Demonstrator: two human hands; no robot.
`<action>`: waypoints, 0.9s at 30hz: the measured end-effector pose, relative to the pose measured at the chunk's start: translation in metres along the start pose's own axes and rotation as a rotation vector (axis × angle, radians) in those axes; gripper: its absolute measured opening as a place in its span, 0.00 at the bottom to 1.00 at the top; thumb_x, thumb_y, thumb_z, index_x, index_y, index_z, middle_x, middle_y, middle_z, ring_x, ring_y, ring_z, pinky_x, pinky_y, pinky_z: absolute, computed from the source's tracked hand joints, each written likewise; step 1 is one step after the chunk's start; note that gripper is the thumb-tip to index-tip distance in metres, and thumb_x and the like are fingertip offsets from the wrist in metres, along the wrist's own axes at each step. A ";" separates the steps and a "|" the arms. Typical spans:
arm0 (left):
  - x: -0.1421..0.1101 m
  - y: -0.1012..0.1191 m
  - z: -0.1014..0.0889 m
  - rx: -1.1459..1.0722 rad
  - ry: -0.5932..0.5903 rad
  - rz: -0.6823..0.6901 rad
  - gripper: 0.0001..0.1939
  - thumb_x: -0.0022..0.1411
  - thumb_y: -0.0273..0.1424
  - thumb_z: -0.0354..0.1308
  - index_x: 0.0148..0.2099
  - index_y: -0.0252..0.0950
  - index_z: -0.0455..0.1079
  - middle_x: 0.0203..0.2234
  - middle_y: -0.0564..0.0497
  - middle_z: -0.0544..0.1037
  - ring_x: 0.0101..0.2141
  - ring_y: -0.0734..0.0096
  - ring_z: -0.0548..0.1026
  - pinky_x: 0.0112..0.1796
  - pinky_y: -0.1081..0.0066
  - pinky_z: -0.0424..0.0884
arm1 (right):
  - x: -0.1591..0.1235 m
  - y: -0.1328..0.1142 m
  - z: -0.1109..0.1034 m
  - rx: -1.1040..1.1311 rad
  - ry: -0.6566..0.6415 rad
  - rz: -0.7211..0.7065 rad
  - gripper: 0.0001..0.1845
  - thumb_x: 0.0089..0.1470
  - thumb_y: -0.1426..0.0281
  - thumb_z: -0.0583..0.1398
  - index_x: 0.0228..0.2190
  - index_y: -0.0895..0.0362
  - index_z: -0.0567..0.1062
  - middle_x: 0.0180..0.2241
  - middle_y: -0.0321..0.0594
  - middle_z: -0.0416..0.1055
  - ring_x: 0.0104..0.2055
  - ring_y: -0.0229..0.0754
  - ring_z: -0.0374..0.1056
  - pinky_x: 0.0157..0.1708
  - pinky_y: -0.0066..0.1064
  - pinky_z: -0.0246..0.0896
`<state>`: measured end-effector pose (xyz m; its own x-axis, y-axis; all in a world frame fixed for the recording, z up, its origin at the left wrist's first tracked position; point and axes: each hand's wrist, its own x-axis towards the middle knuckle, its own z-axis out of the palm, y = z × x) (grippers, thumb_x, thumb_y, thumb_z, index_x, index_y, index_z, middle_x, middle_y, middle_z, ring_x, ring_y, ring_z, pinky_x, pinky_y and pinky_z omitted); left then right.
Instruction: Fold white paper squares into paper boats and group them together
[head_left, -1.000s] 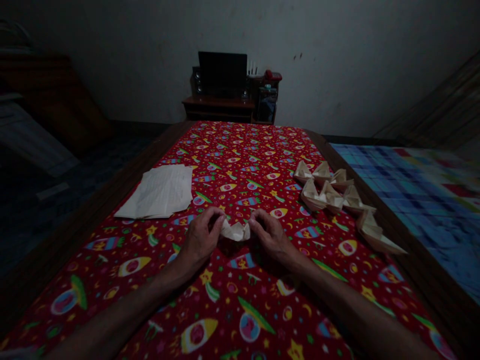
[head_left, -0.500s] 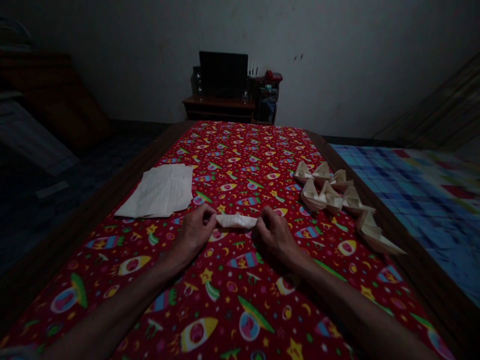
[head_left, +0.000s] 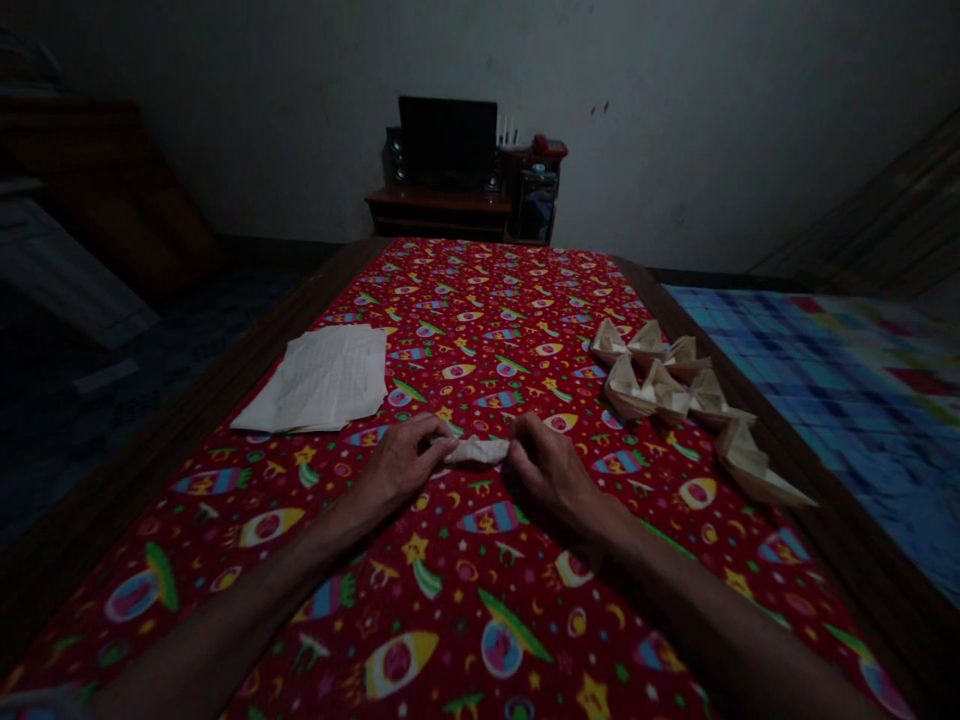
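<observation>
A narrow folded piece of paper [head_left: 478, 451] spans the gap between my two hands, just above the red patterned cloth. Its left end is pinched by my left hand [head_left: 409, 455], thumb against fingers. At the other end, the curled fingers of my right hand [head_left: 551, 460] grip the paper. My fingers hide both tips of it. To the left lies a stack of paper sheets [head_left: 330, 380]. Over on the right, several folded paper boats [head_left: 649, 385] sit in loose rows, with one boat [head_left: 757, 465] nearer to me.
The red cloth [head_left: 480, 570] with rockets and stars covers a long table with a dark wooden edge [head_left: 847, 540]. Beyond its far end stand a monitor [head_left: 448, 140] and a red telephone [head_left: 550, 146]. A blue checked sheet [head_left: 810, 400] lies to the right.
My left hand has shifted slightly right along the paper, so less of it shows between my hands. The paper looks narrower and more crumpled. My right hand has barely moved.
</observation>
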<state>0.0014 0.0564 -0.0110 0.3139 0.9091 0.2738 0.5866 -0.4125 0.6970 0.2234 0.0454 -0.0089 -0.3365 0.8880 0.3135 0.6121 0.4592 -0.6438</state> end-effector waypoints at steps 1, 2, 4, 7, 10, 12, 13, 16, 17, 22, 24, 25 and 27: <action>0.000 0.000 -0.001 -0.015 0.003 -0.010 0.07 0.59 0.32 0.54 0.30 0.35 0.68 0.26 0.53 0.73 0.29 0.72 0.71 0.31 0.74 0.64 | 0.001 0.000 -0.001 0.033 -0.019 -0.005 0.03 0.55 0.71 0.53 0.34 0.56 0.64 0.27 0.35 0.65 0.27 0.36 0.61 0.28 0.26 0.52; 0.000 0.000 -0.001 -0.023 0.005 -0.018 0.07 0.59 0.32 0.54 0.30 0.35 0.68 0.26 0.53 0.73 0.28 0.72 0.71 0.31 0.74 0.64 | 0.001 0.000 -0.001 0.061 -0.042 -0.012 0.05 0.55 0.70 0.53 0.36 0.56 0.64 0.28 0.35 0.67 0.29 0.37 0.62 0.29 0.26 0.53; 0.000 0.002 -0.001 -0.023 0.001 -0.034 0.08 0.58 0.32 0.54 0.29 0.35 0.69 0.25 0.53 0.73 0.27 0.72 0.71 0.30 0.74 0.64 | 0.003 0.000 -0.002 0.083 -0.089 -0.010 0.05 0.56 0.68 0.55 0.35 0.56 0.67 0.28 0.35 0.68 0.29 0.37 0.63 0.29 0.26 0.54; -0.001 0.007 -0.001 0.016 0.014 -0.082 0.07 0.57 0.30 0.54 0.27 0.35 0.69 0.23 0.53 0.73 0.26 0.72 0.71 0.28 0.74 0.63 | 0.004 0.002 -0.002 0.038 -0.133 0.028 0.09 0.57 0.68 0.54 0.26 0.57 0.67 0.24 0.34 0.66 0.26 0.35 0.62 0.26 0.25 0.50; -0.001 0.011 0.001 0.103 0.033 -0.103 0.07 0.57 0.29 0.54 0.28 0.35 0.69 0.23 0.53 0.74 0.26 0.72 0.71 0.29 0.73 0.63 | 0.005 0.004 -0.002 -0.021 -0.117 0.044 0.09 0.56 0.69 0.54 0.24 0.57 0.65 0.22 0.33 0.64 0.25 0.34 0.59 0.25 0.25 0.48; -0.002 0.011 0.002 0.164 0.030 -0.067 0.07 0.58 0.29 0.53 0.28 0.35 0.68 0.24 0.53 0.73 0.26 0.72 0.71 0.30 0.73 0.63 | 0.006 0.005 -0.002 -0.042 -0.113 0.032 0.09 0.56 0.69 0.54 0.25 0.57 0.64 0.22 0.33 0.64 0.24 0.34 0.58 0.24 0.25 0.47; -0.002 0.010 0.002 0.182 0.023 -0.044 0.08 0.59 0.30 0.53 0.29 0.35 0.68 0.24 0.53 0.73 0.26 0.72 0.71 0.30 0.73 0.63 | 0.006 0.006 -0.001 -0.048 -0.120 0.026 0.10 0.56 0.68 0.54 0.25 0.57 0.64 0.22 0.33 0.63 0.24 0.33 0.58 0.24 0.25 0.46; -0.003 0.006 0.004 0.201 0.012 0.010 0.08 0.61 0.31 0.52 0.30 0.36 0.68 0.24 0.53 0.73 0.26 0.72 0.71 0.29 0.73 0.63 | 0.007 0.006 -0.001 -0.060 -0.150 0.007 0.10 0.57 0.67 0.54 0.25 0.57 0.63 0.22 0.32 0.62 0.24 0.33 0.56 0.24 0.25 0.45; -0.004 0.005 0.004 0.207 0.012 0.024 0.08 0.61 0.31 0.51 0.30 0.36 0.68 0.25 0.53 0.73 0.26 0.72 0.71 0.30 0.73 0.64 | 0.008 0.005 -0.001 -0.073 -0.151 -0.001 0.10 0.57 0.67 0.54 0.25 0.57 0.63 0.22 0.32 0.62 0.24 0.33 0.55 0.24 0.25 0.44; -0.004 0.002 0.005 0.238 0.014 0.079 0.08 0.62 0.30 0.50 0.31 0.36 0.66 0.26 0.52 0.72 0.29 0.70 0.71 0.32 0.71 0.66 | 0.009 -0.001 -0.005 -0.124 -0.161 -0.023 0.07 0.57 0.70 0.53 0.27 0.57 0.65 0.23 0.33 0.61 0.23 0.33 0.54 0.23 0.26 0.43; -0.004 0.003 0.005 0.227 0.025 0.053 0.06 0.62 0.31 0.51 0.35 0.36 0.67 0.28 0.51 0.73 0.30 0.69 0.72 0.33 0.71 0.66 | 0.010 -0.002 -0.006 -0.100 -0.181 -0.009 0.07 0.57 0.69 0.53 0.28 0.58 0.66 0.23 0.33 0.63 0.24 0.34 0.55 0.24 0.25 0.44; -0.004 0.004 0.005 0.218 0.033 0.030 0.06 0.62 0.32 0.52 0.38 0.36 0.68 0.30 0.51 0.74 0.31 0.69 0.73 0.33 0.71 0.67 | 0.010 -0.001 -0.006 -0.089 -0.187 0.000 0.08 0.57 0.68 0.53 0.28 0.58 0.67 0.24 0.34 0.63 0.25 0.34 0.56 0.25 0.25 0.45; -0.004 0.007 0.005 0.201 0.035 -0.018 0.12 0.60 0.34 0.54 0.45 0.36 0.66 0.32 0.50 0.75 0.31 0.68 0.73 0.32 0.71 0.68 | 0.011 0.000 -0.006 -0.073 -0.196 0.022 0.09 0.57 0.67 0.54 0.29 0.58 0.68 0.24 0.34 0.65 0.26 0.34 0.58 0.26 0.25 0.47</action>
<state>0.0085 0.0497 -0.0105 0.2781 0.9164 0.2880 0.7301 -0.3964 0.5566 0.2241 0.0551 -0.0009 -0.4512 0.8792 0.1532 0.6688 0.4468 -0.5942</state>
